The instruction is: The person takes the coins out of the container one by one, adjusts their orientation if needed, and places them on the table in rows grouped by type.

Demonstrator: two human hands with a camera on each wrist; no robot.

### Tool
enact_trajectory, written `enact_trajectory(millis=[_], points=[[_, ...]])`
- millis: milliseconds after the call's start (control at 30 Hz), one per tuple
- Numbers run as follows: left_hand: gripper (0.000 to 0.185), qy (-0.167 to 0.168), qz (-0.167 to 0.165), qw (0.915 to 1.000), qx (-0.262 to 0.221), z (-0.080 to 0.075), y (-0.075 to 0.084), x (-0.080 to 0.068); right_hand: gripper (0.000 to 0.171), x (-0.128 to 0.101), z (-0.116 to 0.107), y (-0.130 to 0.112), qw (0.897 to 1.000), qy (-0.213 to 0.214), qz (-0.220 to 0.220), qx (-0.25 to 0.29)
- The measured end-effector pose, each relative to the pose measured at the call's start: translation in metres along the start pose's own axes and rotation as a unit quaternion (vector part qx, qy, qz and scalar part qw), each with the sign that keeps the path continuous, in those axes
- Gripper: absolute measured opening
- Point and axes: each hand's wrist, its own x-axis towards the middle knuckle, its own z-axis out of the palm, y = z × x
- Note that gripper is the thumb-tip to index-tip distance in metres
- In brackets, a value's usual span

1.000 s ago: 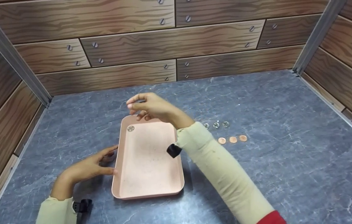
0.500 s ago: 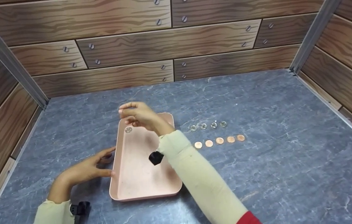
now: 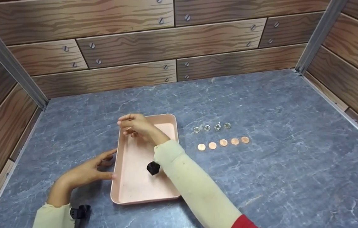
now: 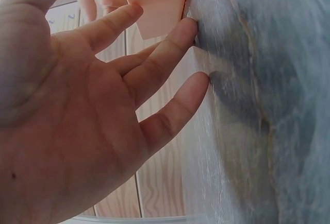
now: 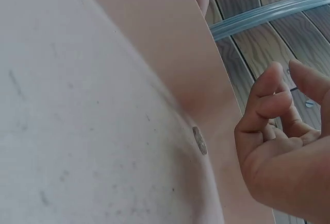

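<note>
My right hand [image 3: 136, 126] is hovering, fingers curled and holding nothing, over the pink tray's [image 3: 141, 183] far-left corner above a silver coin [image 5: 199, 140]; my left hand [image 3: 85, 172], fingers straight, is touching the tray's left edge on the desk [image 3: 277, 177].

Both arms wear long, pale cream sleeves [image 3: 194, 180] of a soft knit. At the bottom edge of the head view, the right sleeve meets a red cuff or layer [image 3: 245, 222]; which one is hard to tell. A small black camera [image 3: 153, 167] is strapped at the right wrist, and another black unit [image 3: 80, 212] sits at the left wrist, lower left. The hands are bare.
</note>
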Motion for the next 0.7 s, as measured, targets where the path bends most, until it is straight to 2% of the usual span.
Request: enact_trajectory(millis=[200,333,467,700], points=[[0.091,-0.002,-0.002,1.0000,-0.004,0.000,0.000,0.000,0.022,0.003,0.000,0.007,0.998,0.012,-0.009,-0.055],[0.091,0.001,0.003,1.0000,0.000,0.001,0.000,0.000,0.026,0.002,0.000,0.013,0.995,-0.006,-0.026,-0.093],[0.091,0.003,0.011,0.9999,0.001,0.000,0.001,0.000,0.027,0.002,-0.001,0.016,0.993,-0.018,-0.043,-0.109],[0.093,0.006,0.010,0.9999,-0.002,0.000,0.000,0.000,0.011,0.005,-0.004,0.020,0.989,-0.005,-0.031,-0.147]])
